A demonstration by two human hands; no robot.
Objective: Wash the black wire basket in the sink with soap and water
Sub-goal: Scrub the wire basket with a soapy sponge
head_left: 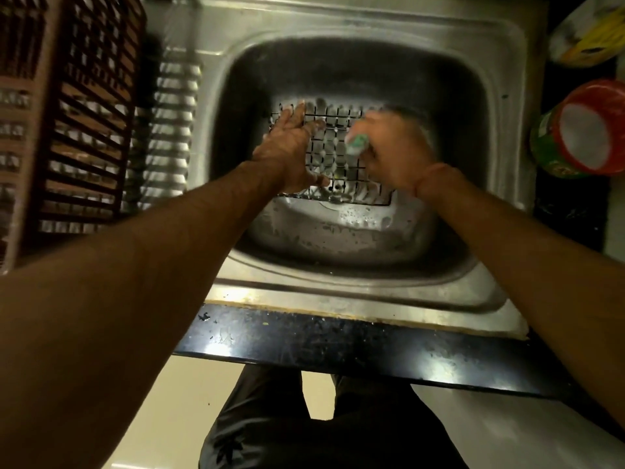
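Note:
The black wire basket point(333, 154) stands in the steel sink point(341, 242), its grid covered in soap foam. My left hand point(291, 147) lies on the basket's left side, fingers stretched over the top edge and thumb near the lower edge. My right hand point(392, 150), blurred by motion, grips a green scrub pad point(356, 143) and presses it against the grid. The basket's right side is hidden behind my right hand.
A brown slatted plastic crate point(67, 113) stands on the ribbed drainboard point(165, 137) at the left. At the right sit a red-rimmed green tub point(581, 130) and a yellow-and-white packet point(588, 32). The black counter edge point(338, 343) runs in front.

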